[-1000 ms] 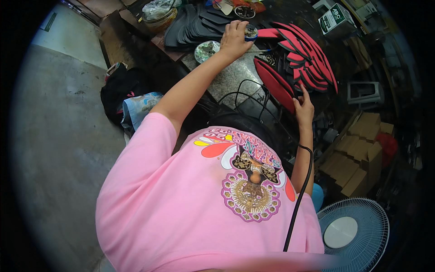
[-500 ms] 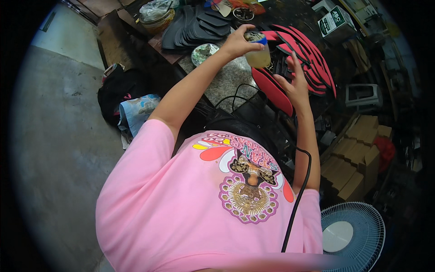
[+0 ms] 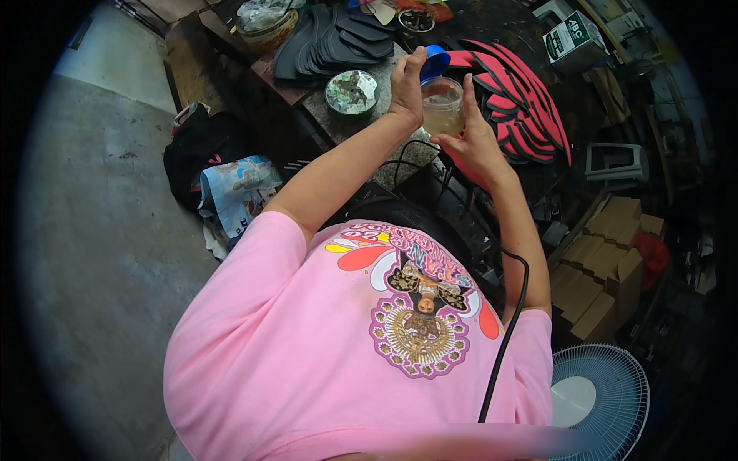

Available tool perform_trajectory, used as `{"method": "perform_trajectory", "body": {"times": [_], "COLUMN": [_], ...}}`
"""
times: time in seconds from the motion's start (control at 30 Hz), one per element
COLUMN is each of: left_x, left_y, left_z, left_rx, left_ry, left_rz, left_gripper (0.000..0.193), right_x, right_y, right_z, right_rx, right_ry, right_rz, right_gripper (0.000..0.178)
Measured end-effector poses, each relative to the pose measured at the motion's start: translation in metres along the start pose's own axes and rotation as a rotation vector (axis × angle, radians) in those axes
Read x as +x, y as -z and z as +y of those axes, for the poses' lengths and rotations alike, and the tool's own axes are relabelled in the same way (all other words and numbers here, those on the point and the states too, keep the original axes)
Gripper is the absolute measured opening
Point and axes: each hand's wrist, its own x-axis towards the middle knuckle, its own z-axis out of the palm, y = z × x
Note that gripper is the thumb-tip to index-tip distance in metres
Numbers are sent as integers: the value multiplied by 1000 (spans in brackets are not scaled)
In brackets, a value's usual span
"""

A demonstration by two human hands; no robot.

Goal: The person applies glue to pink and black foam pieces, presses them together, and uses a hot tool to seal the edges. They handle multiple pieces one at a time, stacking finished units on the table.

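My left hand (image 3: 407, 91) grips a blue lid (image 3: 436, 61), tilted up at the far edge of a clear jar (image 3: 443, 115). Cloudy, pale yellowish contents show through the jar's wall, and its round mouth is uncovered. Around the jar's right and near sides, my right hand (image 3: 478, 146) is closed, thumb at the near side and fingers along the right. Just beyond and to the right lie red and black sole-shaped pieces (image 3: 530, 100), overlapping in a curved row. A round tub (image 3: 352, 93) with a green and white, crusted top stands left of my left hand.
Dark grey sole-shaped pieces (image 3: 332, 44) are piled at the far left of the worktop. A green-and-white can (image 3: 573, 42) stands far right. Cardboard boxes (image 3: 596, 265) and a fan (image 3: 600, 392) are at my right. A black cable (image 3: 513, 330) hangs over my shirt.
The blue lid has come off the jar's mouth and tilted up in my left hand. My right hand, apart from the jar before, has closed on it.
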Motion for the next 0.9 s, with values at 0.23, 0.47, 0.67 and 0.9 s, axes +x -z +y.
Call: {"method": "perform_trajectory", "body": {"times": [0.23, 0.47, 0.67, 0.9], "left_x": [1, -23, -20, 4], "left_y": [6, -20, -15, 5], "left_z": [15, 4, 7, -5], "left_rx": [727, 1033, 937, 701], "left_ry": [-530, -888, -718, -539], "left_rz": [-189, -461, -342, -157], "left_gripper": [64, 84, 82, 76], "right_x": [4, 12, 23, 0], "right_y": [48, 20, 40, 73], "right_z": [-31, -19, -32, -49], "right_rx": [-495, -559, -148, -136], "right_ry": [-172, -32, -469, -327], "right_rz": [-354, -474, -648, -495], "right_gripper": [78, 84, 55, 44]}}
